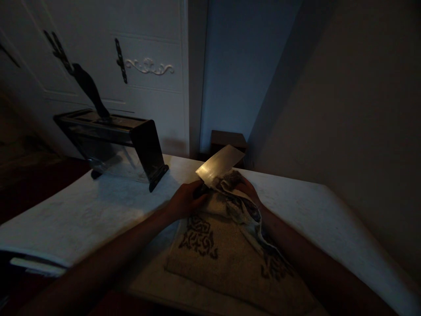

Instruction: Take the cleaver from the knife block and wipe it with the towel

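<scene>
1. Spread nearest the camera, a beige patterned towel (226, 259) covers the front of the pale table (98, 210); it looks soft and limp, apt to bunch.
2. Behind it, a dark knife rack (115, 140) stands well apart to the left.
3. Over the towel's far edge, a broad cleaver (219, 164) tilts upward; stiff, probably heavy and sharp, best gripped by its handle.
4. Left hand (184, 201), fingers curled shut, grips that handle.
5. Right hand (247, 189) pinches a towel fold against the blade.
</scene>
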### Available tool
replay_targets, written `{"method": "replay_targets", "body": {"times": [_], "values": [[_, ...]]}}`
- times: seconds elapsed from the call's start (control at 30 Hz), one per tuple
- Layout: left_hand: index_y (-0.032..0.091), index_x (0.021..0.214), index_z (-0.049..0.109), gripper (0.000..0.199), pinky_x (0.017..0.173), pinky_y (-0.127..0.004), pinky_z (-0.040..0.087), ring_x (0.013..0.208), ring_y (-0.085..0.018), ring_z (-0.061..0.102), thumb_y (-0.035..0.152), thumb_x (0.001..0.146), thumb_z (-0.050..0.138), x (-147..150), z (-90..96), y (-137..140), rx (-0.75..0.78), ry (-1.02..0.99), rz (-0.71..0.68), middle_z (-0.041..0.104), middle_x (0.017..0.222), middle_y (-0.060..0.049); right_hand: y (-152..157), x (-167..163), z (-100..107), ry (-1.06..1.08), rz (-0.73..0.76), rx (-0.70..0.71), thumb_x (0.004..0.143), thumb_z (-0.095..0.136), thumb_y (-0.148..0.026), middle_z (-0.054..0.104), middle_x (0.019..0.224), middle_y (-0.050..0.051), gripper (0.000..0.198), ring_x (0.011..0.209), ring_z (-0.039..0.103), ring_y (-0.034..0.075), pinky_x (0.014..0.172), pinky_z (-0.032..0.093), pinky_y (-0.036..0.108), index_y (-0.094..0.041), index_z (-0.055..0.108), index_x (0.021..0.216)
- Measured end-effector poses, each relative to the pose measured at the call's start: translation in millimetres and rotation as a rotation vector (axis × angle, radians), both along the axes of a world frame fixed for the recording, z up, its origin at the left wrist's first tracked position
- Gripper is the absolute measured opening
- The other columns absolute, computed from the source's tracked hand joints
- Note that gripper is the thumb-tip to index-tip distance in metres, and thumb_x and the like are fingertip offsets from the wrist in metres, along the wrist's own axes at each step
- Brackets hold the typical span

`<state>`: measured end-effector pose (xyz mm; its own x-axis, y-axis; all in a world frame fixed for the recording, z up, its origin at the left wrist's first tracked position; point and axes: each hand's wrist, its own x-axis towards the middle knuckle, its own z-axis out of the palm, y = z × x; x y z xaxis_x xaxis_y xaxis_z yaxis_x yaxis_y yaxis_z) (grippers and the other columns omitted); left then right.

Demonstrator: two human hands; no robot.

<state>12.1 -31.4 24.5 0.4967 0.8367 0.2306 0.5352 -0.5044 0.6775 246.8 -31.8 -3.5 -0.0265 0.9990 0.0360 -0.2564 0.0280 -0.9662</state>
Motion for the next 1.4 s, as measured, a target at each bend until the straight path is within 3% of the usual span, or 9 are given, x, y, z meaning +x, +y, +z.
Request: {"method": "replay_targets", "body": {"times": [0.27, 1.4], "values": [[0.015, 0.119, 0.062, 0.043, 0.072, -0.029, 0.048, 0.081, -0.019, 0.065, 0.040, 0.086, 0.054, 0.9, 2.8, -2.3, -0.003, 0.001, 0.005, 0.072, 0.101, -0.007, 3.4, -2.3, 1.1, -0.001, -0.076, -0.021, 0.058, 0.078, -0.033, 0.074, 0.093, -0.002, 0.037, 0.091, 0.066, 0.027, 0.090, 0.049, 0.045, -0.028, 0.070, 0.094], [0.017, 0.118, 0.062, 0.040, 0.071, -0.028, 0.048, 0.080, -0.018, 0.064, 0.040, 0.086, 0.055, 0.6, 1.5, -0.7, -0.003, 0.001, 0.009, 0.072, 0.101, -0.006, 2.2, -1.2, 4.8, -0.112, -0.127, -0.030, 0.060, 0.073, -0.035, 0.073, 0.095, -0.002, 0.037, 0.094, 0.065, 0.026, 0.090, 0.048, 0.043, -0.025, 0.070, 0.096]]}}
